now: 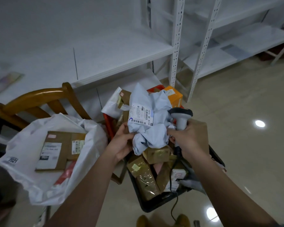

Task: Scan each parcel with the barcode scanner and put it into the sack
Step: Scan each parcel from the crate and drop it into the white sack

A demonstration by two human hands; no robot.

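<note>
Gripping pale mailer (147,115), left hand (121,143); right hand (190,138) holds scanner (181,117).

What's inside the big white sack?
In the sack lies a flat brown parcel with white labels, on top. Something red peeks out beneath it. Anything deeper is covered.

The light is dim and cool, the white shelving (179,46) reading bluish-grey. Overhead lamps show as round glare spots on the glossy floor (236,128). Shadows are soft and faint. Wide-angle distortion bends the shelf uprights outward. The upper left and the edges are blurred; the centre is sharper, though label print stays unreadable.
</note>
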